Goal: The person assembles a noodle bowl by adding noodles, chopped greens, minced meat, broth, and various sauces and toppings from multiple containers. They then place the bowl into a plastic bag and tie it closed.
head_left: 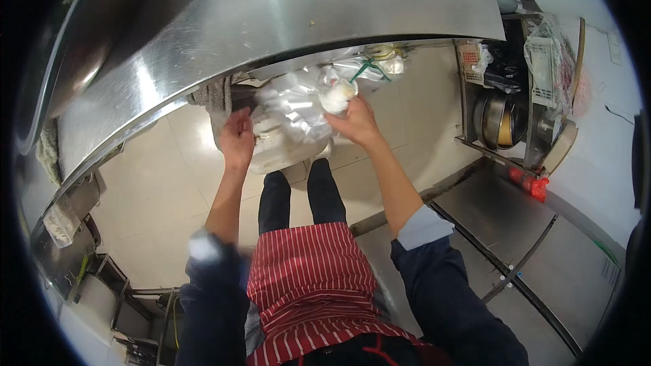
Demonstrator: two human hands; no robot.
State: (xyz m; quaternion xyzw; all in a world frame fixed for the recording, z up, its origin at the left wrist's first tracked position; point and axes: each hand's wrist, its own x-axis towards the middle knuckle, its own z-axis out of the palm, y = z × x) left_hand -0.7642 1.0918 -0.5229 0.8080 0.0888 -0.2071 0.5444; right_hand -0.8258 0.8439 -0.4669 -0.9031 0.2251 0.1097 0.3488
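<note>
In my right hand (356,122) is a clear plastic bag (298,102), gripped near a white bundled part (338,97) whose contents I cannot make out. The film spreads leftward, blurred by motion. My left hand (237,139) is left of the bag, its fingers loosely bent and apart, with nothing visible in them. Close by that hand, a grey towel (218,98) hangs below the counter edge. Under the bag, by my feet, stands a whitish tub (281,152). Other clear bags with a green tie (369,68) sit just beyond my right hand.
A steel counter (325,7) curves across the front, above the bags. At right, a metal rack holds dark pans (498,122), baskets (540,61) and a black bag (505,71). A red bag (532,183) lies below it. Steel cabinet tops (495,210) are at lower right, shelving (115,285) at lower left.
</note>
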